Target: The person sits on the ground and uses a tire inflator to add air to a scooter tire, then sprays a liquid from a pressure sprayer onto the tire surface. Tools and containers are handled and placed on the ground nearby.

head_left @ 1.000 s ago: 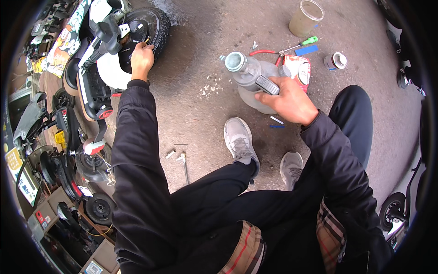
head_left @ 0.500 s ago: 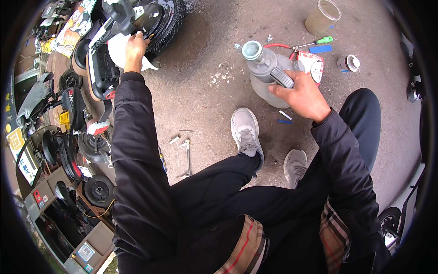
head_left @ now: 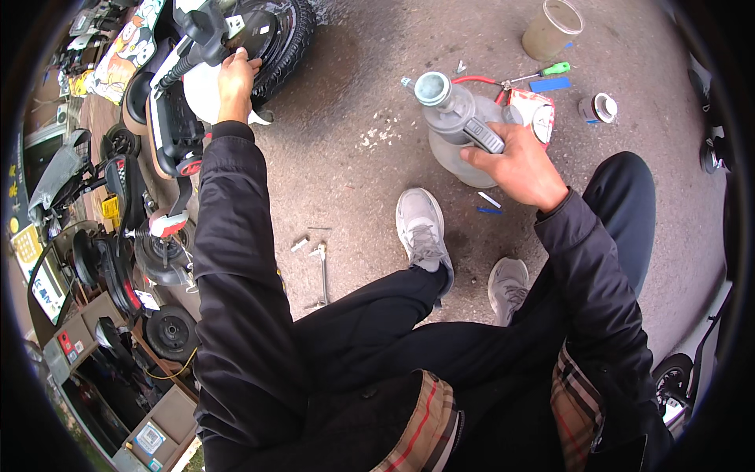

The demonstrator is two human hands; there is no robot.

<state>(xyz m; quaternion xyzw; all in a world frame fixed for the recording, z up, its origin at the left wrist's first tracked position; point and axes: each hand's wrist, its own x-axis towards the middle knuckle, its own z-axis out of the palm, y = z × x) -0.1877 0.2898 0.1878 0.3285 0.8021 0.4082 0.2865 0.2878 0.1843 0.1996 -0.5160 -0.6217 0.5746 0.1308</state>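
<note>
My right hand (head_left: 515, 165) grips the dark handle of a translucent grey spray bottle (head_left: 456, 126) that stands on the concrete ground to my front right. My left hand (head_left: 234, 77) reaches far forward and is closed on a white part beside the black tyre (head_left: 277, 39) of a small scooter lying at the upper left. My two grey shoes (head_left: 422, 232) rest on the ground between the arms.
A beige bucket (head_left: 553, 27), a green-handled screwdriver (head_left: 543, 73), a red and white packet (head_left: 535, 110) and a small tin (head_left: 598, 106) lie beyond the bottle. A metal wrench (head_left: 322, 275) lies by my left knee. Scooters, wheels and boxes crowd the left side.
The view has shifted so the scooter wheel and bottle sit nearer and lower. My right hand keeps hold of the bottle; my left hand stays at the wheel.
</note>
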